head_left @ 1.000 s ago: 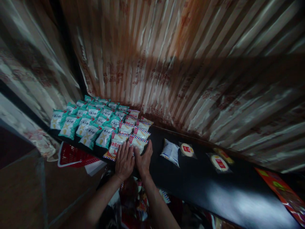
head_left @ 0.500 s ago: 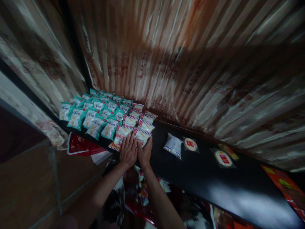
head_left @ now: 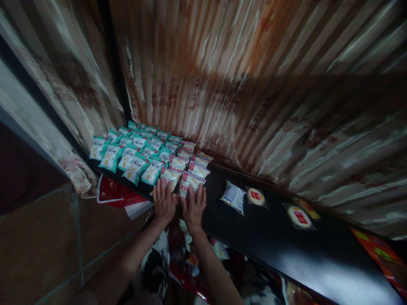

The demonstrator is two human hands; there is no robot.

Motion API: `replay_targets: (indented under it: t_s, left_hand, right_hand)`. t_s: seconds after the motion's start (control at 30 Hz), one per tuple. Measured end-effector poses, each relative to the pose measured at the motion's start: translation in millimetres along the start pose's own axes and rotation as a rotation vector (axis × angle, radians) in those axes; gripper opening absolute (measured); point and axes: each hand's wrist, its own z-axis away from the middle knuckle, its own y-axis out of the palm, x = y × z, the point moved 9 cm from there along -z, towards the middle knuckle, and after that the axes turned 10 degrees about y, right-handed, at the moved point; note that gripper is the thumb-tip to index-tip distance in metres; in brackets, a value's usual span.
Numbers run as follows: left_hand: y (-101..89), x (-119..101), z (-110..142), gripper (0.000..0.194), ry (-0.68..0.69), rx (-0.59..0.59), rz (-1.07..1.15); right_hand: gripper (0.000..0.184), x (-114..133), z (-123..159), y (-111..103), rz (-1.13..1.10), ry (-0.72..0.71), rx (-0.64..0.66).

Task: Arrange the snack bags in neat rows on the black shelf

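Observation:
My left hand [head_left: 164,201] lies with fingers stretched over the lower part of a red-and-cream snack bag [head_left: 171,174] at the shelf's front edge. Beside it, my right hand [head_left: 194,207] rests its spread fingertips on the bottom of another such snack bag [head_left: 191,180]. Behind these two, several more bags of the same kind [head_left: 199,169] stand in two rows. To their left are several rows of teal-and-white snack bags [head_left: 134,168], tilted back and overlapping.
The black shelf [head_left: 222,226] holds a silver bag [head_left: 233,197], two round packaged snacks [head_left: 255,196] and an orange packet [head_left: 378,250]. A striped curtain [head_left: 238,84] hangs behind. Below sit a red basket [head_left: 119,197] and another red container with snack bags [head_left: 219,248].
My hands have moved apart, and the fingers of my right hand have spread from the side of its bag onto its front. The view has shifted slightly.

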Motion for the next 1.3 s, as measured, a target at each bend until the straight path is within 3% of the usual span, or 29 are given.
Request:
replay_targets:
  t_s: [0.27,0.53,0.7,0.8,1.0,1.3]
  left_hand:
    - [15.3,8.8,-3.1,0.053,0.17,0.096,-0.034]
    - [16.6,7.0,-1.6,0.058,0.171,0.129,-0.07]
    - [10.0,13.5,-0.1,0.058,0.139,0.088,-0.051]
    - [5.2,16.0,-0.4,0.057,0.123,0.079,-0.047]
    - [10.2,6.0,-1.1,0.055,0.192,0.172,-0.043]
    - [11.3,8.1,7.2,0.054,0.188,0.184,-0.053]
  right_hand:
    - [0.059,1.6,0.8,9.7,0.077,-0.059,0.015]
    - [0.065,5.5,1.7,5.9,0.065,-0.126,-0.008]
    - [0.069,8.9,2.2,-3.0,0.05,-0.128,-0.06]
    - [0.066,12.2,2.9,-0.6,0.09,-0.139,-0.051]
    - [0.049,13.2,3.2,7.1,0.166,-0.148,-0.034]
    - [0.051,11.5,4.1,4.8,0.159,-0.139,-0.037]
